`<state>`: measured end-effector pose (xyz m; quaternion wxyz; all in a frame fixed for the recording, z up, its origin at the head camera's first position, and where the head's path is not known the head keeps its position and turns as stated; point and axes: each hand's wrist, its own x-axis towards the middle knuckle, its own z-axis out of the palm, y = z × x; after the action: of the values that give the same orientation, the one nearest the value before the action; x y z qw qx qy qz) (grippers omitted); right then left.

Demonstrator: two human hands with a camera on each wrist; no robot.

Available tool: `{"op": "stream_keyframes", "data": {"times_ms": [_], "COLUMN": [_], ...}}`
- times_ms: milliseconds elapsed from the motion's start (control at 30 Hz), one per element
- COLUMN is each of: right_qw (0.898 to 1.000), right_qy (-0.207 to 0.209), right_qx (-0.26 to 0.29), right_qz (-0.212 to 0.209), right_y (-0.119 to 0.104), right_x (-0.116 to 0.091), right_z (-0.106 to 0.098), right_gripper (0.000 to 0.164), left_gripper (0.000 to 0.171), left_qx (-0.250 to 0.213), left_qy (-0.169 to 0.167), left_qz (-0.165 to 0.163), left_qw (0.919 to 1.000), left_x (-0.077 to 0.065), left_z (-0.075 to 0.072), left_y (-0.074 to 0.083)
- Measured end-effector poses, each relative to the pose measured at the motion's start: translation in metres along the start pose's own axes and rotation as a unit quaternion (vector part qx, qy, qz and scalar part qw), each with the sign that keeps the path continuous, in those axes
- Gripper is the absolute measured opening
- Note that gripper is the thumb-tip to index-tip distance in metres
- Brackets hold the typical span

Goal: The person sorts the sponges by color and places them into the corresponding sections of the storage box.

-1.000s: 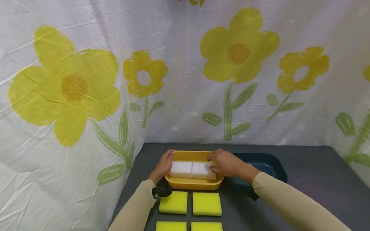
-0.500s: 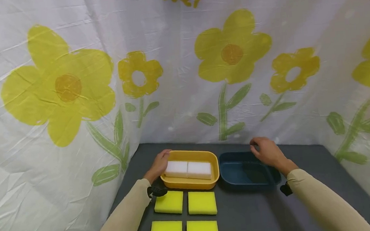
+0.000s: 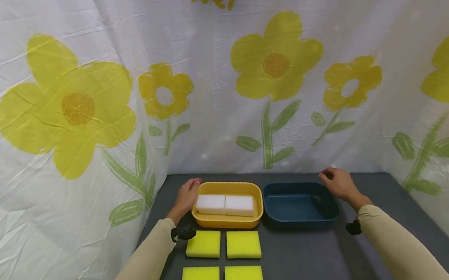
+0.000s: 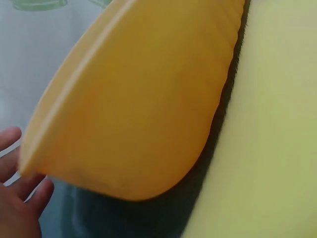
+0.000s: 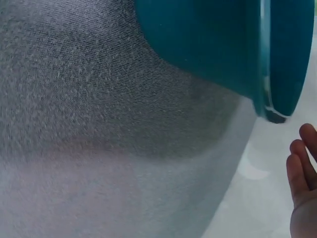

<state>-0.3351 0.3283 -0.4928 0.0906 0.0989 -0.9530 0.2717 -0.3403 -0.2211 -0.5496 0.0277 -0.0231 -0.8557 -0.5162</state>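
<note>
A yellow tub (image 3: 229, 224) stands on the dark table and holds two white sponge blocks (image 3: 239, 205) side by side. My left hand (image 3: 185, 199) is at its left end, fingers loosely bent; in the left wrist view the fingers (image 4: 37, 196) lie beside the rim, and whether they touch it I cannot tell. To the right stands a dark blue tub (image 3: 302, 221) with nothing in it. Just off its right rim is my right hand (image 3: 340, 186), holding nothing. The right wrist view shows its relaxed fingers (image 5: 297, 173) apart from the blue rim.
Several yellow sponges (image 3: 243, 245) lie in two rows in front of the yellow tub. A white curtain (image 3: 217, 149) with painted flowers hangs along the back and both sides of the dark table (image 3: 305, 261).
My right hand has left the white blocks in the yellow tub and moved right, past the blue tub. My left hand has eased slightly off the yellow rim.
</note>
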Motion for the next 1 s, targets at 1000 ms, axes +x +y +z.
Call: {"op": "stream_keyframes", "data": {"times_ms": [1000], "right_qw": [0.936], "right_qy": [-0.137], "right_qx": [0.267], "right_qz": [0.182], "right_y": [0.02], "right_x": [-0.009], "right_z": [0.029], "right_gripper": [0.074], "left_gripper": [0.026], "left_qx": [0.238], "left_qy": [-0.211], "left_qz": [0.315], "left_qw": [0.8943], "left_x": [-0.098], "left_z": [0.016], "left_y": [0.107]}}
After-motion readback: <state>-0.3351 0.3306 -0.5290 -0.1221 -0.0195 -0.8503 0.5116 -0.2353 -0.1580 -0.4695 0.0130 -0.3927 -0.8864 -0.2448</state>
